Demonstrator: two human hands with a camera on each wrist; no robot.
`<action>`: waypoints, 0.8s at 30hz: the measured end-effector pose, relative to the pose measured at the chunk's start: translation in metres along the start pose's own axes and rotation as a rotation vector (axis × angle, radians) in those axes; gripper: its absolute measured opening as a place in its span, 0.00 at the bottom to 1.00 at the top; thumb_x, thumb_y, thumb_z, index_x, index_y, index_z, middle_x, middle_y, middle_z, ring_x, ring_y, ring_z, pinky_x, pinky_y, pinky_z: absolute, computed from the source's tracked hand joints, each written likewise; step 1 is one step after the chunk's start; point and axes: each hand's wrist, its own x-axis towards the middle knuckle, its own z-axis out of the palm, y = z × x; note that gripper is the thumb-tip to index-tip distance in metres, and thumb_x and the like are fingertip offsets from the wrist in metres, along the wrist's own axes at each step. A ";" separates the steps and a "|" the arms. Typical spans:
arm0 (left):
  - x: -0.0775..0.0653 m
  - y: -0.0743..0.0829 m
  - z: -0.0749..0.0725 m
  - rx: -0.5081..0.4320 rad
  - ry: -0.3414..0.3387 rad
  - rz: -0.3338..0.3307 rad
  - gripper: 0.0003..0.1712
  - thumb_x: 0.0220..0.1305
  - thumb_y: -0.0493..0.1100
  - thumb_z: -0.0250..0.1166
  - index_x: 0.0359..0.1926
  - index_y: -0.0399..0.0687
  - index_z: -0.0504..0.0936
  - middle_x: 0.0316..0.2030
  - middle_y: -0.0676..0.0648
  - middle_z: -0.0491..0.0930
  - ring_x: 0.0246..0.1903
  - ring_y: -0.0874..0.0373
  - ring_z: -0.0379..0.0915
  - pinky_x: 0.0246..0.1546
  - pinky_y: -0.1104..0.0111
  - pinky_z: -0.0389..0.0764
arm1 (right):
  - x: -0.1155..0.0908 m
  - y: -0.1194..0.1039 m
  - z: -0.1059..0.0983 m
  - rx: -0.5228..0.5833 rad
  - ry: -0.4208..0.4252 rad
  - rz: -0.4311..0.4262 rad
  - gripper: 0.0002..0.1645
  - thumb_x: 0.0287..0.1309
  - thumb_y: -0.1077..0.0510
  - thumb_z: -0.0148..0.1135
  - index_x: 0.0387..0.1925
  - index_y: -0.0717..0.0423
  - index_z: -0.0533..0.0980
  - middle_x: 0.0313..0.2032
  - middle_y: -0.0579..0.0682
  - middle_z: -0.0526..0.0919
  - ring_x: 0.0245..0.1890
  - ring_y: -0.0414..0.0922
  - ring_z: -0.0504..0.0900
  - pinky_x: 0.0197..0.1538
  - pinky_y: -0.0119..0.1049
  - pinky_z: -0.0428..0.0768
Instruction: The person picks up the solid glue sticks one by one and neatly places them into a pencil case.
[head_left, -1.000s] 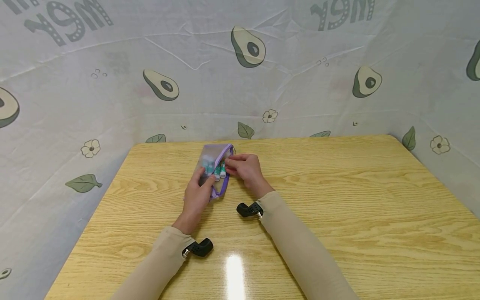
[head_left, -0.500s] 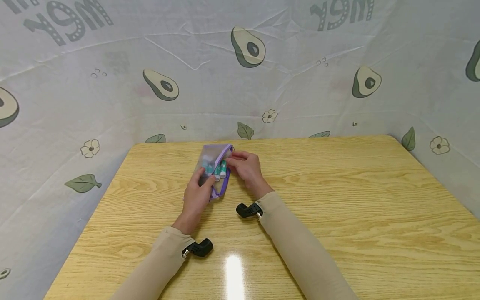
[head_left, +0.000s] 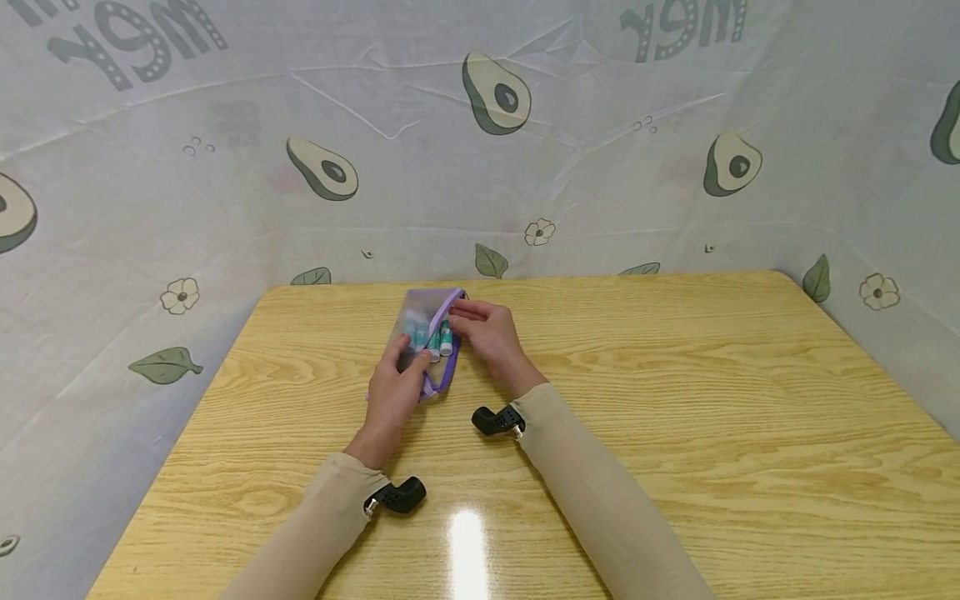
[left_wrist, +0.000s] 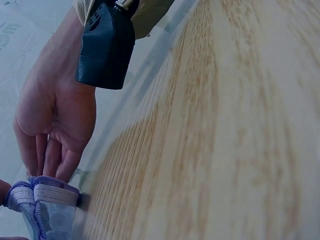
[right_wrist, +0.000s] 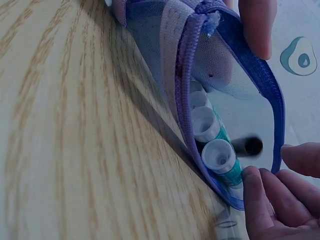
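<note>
A mesh zip pouch (head_left: pixel 422 302) with purple trim lies near the table's far edge, its zipped mouth spread toward the right. Several small green-and-white tubes (head_left: pixel 446 338) lie inside. In the right wrist view, a tube end (right_wrist: pixel 218 155) faces the mouth beside a dark cylinder (right_wrist: pixel 248 146). My left hand (head_left: pixel 393 387) grips the pouch's near side, thumb on its edge and fingers over the mesh. At the mouth's far right corner is my right hand (head_left: pixel 491 333), fingertips beside the purple rim (right_wrist: pixel 279 120) and nearest tube. Its thumb stands apart from its fingers, with nothing seen held.
The wood-grain table (head_left: pixel 712 400) stretches to the right and toward me. A pale cloth (head_left: pixel 600 192) printed with avocados hangs behind it and along both sides. Black wrist camera mounts (head_left: pixel 497 421) stick out at both sleeves.
My right hand's fingers have drawn off the nearest tube and spread from the thumb, shifting slightly at the pouch's mouth. The left hand and pouch stay put.
</note>
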 end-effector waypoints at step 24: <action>0.000 -0.002 0.002 0.056 0.007 0.055 0.47 0.69 0.51 0.72 0.83 0.50 0.61 0.84 0.46 0.55 0.84 0.44 0.50 0.83 0.48 0.57 | 0.001 -0.002 -0.011 0.011 0.123 0.067 0.21 0.69 0.65 0.64 0.61 0.66 0.83 0.59 0.62 0.86 0.44 0.42 0.84 0.64 0.48 0.84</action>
